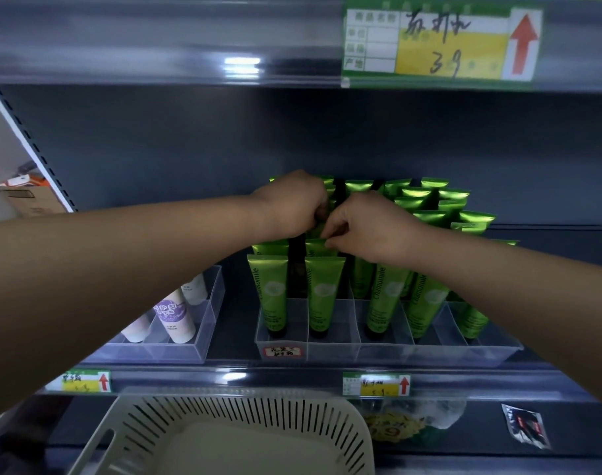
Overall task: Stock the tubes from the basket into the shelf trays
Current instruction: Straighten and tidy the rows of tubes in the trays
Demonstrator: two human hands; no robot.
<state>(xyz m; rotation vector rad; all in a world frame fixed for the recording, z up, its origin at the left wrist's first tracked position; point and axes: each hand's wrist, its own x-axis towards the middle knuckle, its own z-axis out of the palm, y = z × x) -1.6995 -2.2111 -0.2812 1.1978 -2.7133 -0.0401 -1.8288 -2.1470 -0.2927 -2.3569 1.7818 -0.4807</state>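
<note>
1. Clear plastic left tray (176, 353) holds pale tubes (176, 317) at the left of the shelf (234, 337).
2. The slatted cream basket (244, 416) sits near, below the shelf edge.
3. Left hand (292, 204): fingers curled onto the green tubes (323, 293); whether they grip, I cannot tell.
4. Those tubes stand upright in the divided tray (378, 351).
5. Right hand (371, 228): fingers pinch one tube's crimped top.

green tubes (322, 293) are showing "Chamomile" down their sides | upper shelf price tag (441, 42) is displaying handwritten "39" beside a red up-arrow | tray label (282, 352) and lower price tags (376, 385) are reading too blurred
</note>
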